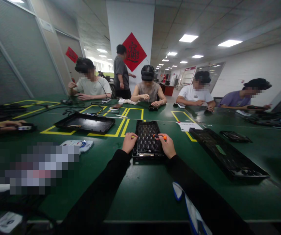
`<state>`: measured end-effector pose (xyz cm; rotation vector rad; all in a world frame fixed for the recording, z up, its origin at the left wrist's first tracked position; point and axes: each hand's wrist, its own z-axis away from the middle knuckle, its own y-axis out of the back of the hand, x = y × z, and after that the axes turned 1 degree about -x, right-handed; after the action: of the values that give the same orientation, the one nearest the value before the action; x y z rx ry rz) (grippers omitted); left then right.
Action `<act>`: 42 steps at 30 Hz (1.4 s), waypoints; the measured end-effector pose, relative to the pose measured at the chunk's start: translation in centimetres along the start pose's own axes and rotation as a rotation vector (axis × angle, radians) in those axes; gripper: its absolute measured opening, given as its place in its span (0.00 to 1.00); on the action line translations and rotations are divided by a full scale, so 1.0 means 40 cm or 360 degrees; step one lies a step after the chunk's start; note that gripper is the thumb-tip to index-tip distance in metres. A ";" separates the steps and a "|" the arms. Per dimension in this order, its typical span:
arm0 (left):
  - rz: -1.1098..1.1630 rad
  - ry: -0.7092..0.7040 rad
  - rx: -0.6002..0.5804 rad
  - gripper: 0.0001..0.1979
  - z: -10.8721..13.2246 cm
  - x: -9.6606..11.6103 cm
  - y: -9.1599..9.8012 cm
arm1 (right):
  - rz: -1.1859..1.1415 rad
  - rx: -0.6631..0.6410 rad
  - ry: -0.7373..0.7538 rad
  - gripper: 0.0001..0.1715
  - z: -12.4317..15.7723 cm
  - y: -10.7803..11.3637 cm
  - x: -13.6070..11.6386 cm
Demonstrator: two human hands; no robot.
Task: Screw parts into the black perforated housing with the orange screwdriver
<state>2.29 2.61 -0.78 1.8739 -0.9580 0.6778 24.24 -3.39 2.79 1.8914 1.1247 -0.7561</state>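
Observation:
A black ribbed panel, like the back shell of a device (146, 138), lies on the green table straight ahead of me. My left hand (129, 143) is closed against its left edge, with a small yellow thing showing at the fingers. My right hand (167, 146) rests on the panel's right edge, gripped round an orange-handled tool (160, 136) that points left over the panel. Both my arms are in black sleeves.
A larger black panel (226, 153) lies to the right and another (85, 123) at the back left, inside yellow tape lines (121, 127). A white packet (80, 145) sits left. Several people sit along the table's far side; one stands behind.

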 end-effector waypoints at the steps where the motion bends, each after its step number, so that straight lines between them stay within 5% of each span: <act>1: -0.0007 -0.0001 -0.0002 0.07 0.000 0.000 0.000 | 0.0005 -0.0011 -0.0002 0.19 0.000 0.000 0.001; 28: -0.0027 0.0021 0.0009 0.07 0.003 0.011 0.004 | -0.0099 -0.0218 -0.0024 0.16 0.002 0.001 -0.017; 34: 0.0130 -0.0231 0.0244 0.08 0.018 0.050 0.022 | -0.0111 -0.0101 -0.0012 0.16 0.004 0.004 -0.024; 42: 0.0198 -0.0353 0.0008 0.09 0.042 0.097 0.026 | -0.0225 0.0064 0.0025 0.16 0.007 0.016 -0.042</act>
<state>3.67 -0.54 1.91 1.9347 -1.2235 0.5527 24.08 -4.55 4.19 1.8686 1.2718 -0.8489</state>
